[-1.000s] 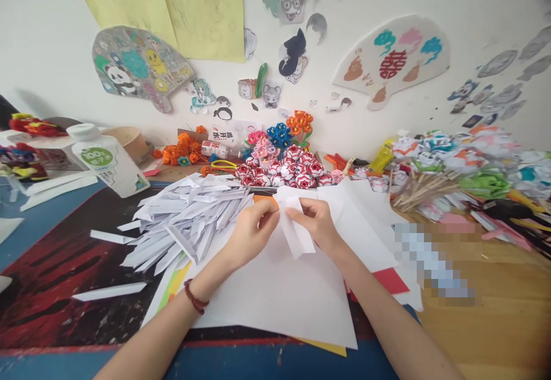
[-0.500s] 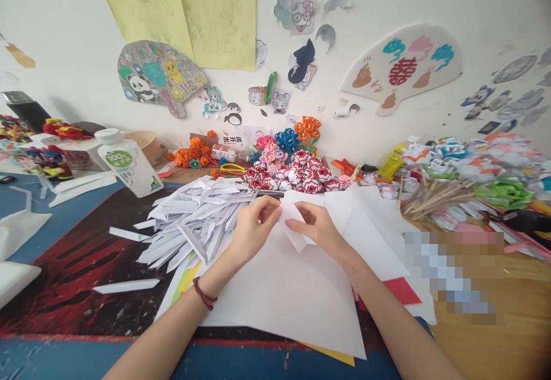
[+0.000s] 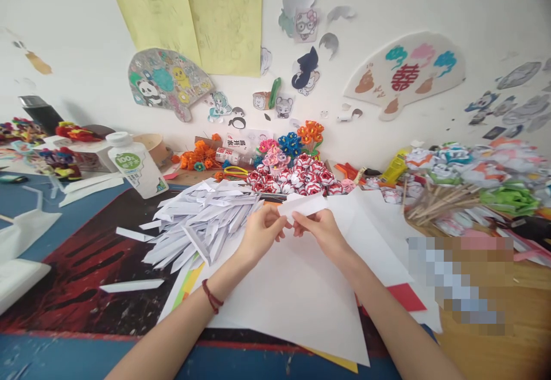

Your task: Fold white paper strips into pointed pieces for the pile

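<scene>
Both hands meet at the middle of the desk over a large white sheet [image 3: 297,294]. My left hand [image 3: 260,233] and my right hand [image 3: 321,231] pinch a small folded white paper strip [image 3: 303,205] between fingertips; the strip lies roughly level, its long side running left to right. A red bead bracelet [image 3: 212,297] circles my left wrist. Just left of my left hand lies a heap of folded white paper pieces [image 3: 202,219].
A white bottle with a green label [image 3: 138,165] stands at the back left. Red-and-white paper flowers [image 3: 301,176] and coloured blossoms line the wall. Paper flowers on wooden sticks [image 3: 456,187] pile up at the right. Loose strips [image 3: 131,285] lie on the dark mat.
The paper strip hung downward between my fingers a second ago; now it is turned level and held higher. The view has shifted slightly, so the desk sits further right and lower.
</scene>
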Available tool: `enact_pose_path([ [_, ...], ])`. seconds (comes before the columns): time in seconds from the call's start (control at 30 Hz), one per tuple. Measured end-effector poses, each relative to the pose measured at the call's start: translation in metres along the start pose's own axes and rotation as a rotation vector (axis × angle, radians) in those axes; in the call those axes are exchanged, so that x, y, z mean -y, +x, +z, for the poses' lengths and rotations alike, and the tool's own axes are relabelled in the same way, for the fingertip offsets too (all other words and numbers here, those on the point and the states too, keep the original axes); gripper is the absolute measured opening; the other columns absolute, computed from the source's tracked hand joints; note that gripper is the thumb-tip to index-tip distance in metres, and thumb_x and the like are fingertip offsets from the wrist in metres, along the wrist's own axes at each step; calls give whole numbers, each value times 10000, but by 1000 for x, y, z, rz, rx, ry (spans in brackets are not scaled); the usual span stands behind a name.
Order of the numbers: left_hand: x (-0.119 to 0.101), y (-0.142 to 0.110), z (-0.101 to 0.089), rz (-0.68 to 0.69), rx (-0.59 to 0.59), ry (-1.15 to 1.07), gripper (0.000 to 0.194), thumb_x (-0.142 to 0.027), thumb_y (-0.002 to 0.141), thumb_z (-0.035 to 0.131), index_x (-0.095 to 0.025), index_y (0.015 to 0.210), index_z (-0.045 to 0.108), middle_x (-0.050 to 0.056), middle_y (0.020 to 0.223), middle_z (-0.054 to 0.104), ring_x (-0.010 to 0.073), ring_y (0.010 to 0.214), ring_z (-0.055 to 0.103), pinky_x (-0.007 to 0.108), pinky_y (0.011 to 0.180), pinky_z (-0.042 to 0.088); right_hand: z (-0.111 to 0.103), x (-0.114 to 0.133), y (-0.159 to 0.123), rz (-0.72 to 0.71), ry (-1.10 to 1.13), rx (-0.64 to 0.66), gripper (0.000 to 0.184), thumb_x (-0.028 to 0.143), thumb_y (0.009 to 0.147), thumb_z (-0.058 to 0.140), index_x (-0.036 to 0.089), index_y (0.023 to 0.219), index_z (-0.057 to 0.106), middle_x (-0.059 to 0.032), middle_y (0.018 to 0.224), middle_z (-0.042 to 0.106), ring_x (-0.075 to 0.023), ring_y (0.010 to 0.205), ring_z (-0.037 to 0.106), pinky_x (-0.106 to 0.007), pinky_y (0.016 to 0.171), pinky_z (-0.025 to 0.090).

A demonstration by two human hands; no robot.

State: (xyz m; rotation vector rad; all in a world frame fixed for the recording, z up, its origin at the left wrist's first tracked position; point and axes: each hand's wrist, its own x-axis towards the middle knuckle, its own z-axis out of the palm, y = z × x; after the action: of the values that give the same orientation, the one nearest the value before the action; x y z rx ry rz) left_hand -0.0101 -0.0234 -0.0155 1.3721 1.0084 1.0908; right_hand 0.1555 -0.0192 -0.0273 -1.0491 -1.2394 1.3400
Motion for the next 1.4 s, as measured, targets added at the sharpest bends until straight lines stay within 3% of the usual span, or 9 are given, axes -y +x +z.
enact_pose_path([
  [0.13,4,2,-2,66,-38,247,230,-339,785,584,-154,670,510,33,663,642,104,528,532,212,487,405,-2,1,0,-22,-58,1,259,369,712,731,118,710,668,-30,590,628,-141,488,575,-283,498,457],
  [0.4,4,-2,-3,75,15,439,300,-394,832,534,-162,641,523,20,615,636,110,496,527,225,483,379,2,2,-2,-90,-74,25,302,421,768,676,120,793,686,-59,666,669,-158,593,617,-291,589,489],
  [0.47,1,-3,-6,227,14,645,197,-364,831,557,-172,840,597,25,757,669,133,586,568,252,559,417,-2,0,0,-54,-95,5,323,441,733,703,119,752,687,-52,626,655,-154,548,601,-291,557,478],
  [0.57,-4,-3,-15,587,65,981,426,-265,847,568,-211,1253,450,68,1118,619,182,849,594,297,706,433,-9,1,2,-8,-123,-21,346,463,677,741,125,676,670,-31,571,623,-136,482,558,-283,508,444],
  [0.67,-8,-3,-21,876,154,1274,267,-152,932,399,-207,1170,508,72,1070,616,177,862,570,299,710,379,-13,6,2,-3,-178,-5,371,487,655,748,135,604,639,-20,538,601,-129,464,533,-274,482,406],
  [0.8,-10,-5,-24,1045,162,1401,253,-118,958,316,-171,976,564,59,898,617,149,731,517,299,621,301,-13,12,-1,-9,-170,29,378,498,684,725,144,602,623,-28,554,618,-143,525,566,-281,545,429],
  [0.93,-11,-6,-23,1081,120,1427,246,-105,956,315,-163,954,555,43,835,595,156,716,476,310,622,277,-14,13,-3,10,-132,82,328,463,702,727,140,707,674,-34,636,645,-155,616,600,-281,610,450],
  [1.17,-7,-5,-19,1135,163,1516,245,-102,952,325,-142,832,535,41,744,525,156,685,443,327,602,249,-14,13,-4,93,-103,142,371,473,679,740,122,798,716,-54,661,665,-151,633,602,-280,626,455],
  [1.4,-7,-3,-24,1051,149,1385,261,-141,968,307,-174,983,566,55,921,582,159,786,471,311,658,304,-18,9,-1,97,-185,79,345,466,656,757,129,641,684,-43,558,640,-128,523,562,-255,527,417],
])
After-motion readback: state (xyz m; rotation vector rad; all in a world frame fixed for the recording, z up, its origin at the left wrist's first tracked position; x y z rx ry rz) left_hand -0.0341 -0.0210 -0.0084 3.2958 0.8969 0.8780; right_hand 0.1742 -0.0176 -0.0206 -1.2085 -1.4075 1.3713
